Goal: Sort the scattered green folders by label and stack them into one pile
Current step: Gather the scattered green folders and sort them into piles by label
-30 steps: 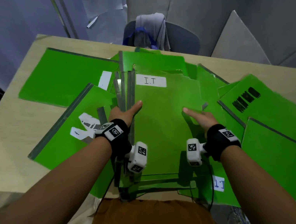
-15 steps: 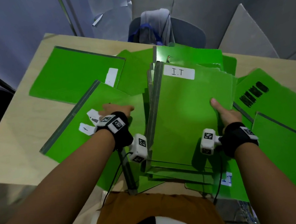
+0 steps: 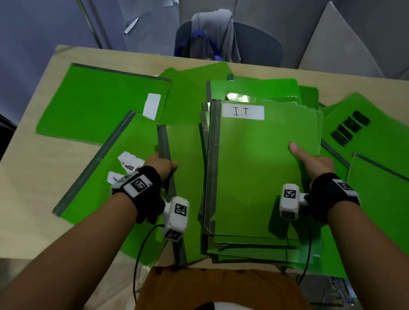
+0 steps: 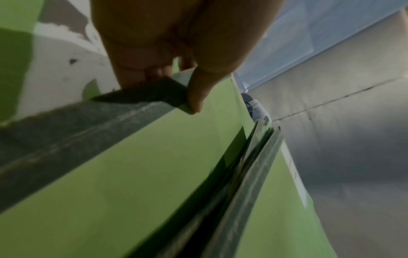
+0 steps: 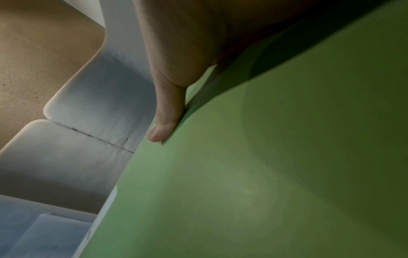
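A stack of green folders point(image 3: 259, 173) lies in the middle of the table, and its top folder bears a white "I.T" label point(image 3: 242, 112). My right hand point(image 3: 311, 162) holds the stack's right edge, thumb flat on the top cover point(image 5: 264, 174); the other fingers are hidden beyond the edge. Left of the stack lies another green folder point(image 3: 189, 184) with a grey taped spine point(image 3: 163, 145). My left hand point(image 3: 162, 165) pinches that spine, thumb point(image 4: 196, 97) on top and fingers underneath, with the folder's cover point(image 4: 132, 174) running away below it.
More green folders are scattered around: one with a torn white label point(image 3: 91, 194) at the left, one with a blank white label point(image 3: 98, 102) at the far left, a black-scribbled one point(image 3: 382, 132) and another point(image 3: 405, 198) at the right. A chair draped with grey cloth point(image 3: 219, 37) stands behind the wooden table point(image 3: 25, 161).
The I.T stack has shifted right with my right hand now at its right edge. My left hand left the stack's left side and took hold of the neighbouring folder's grey spine.
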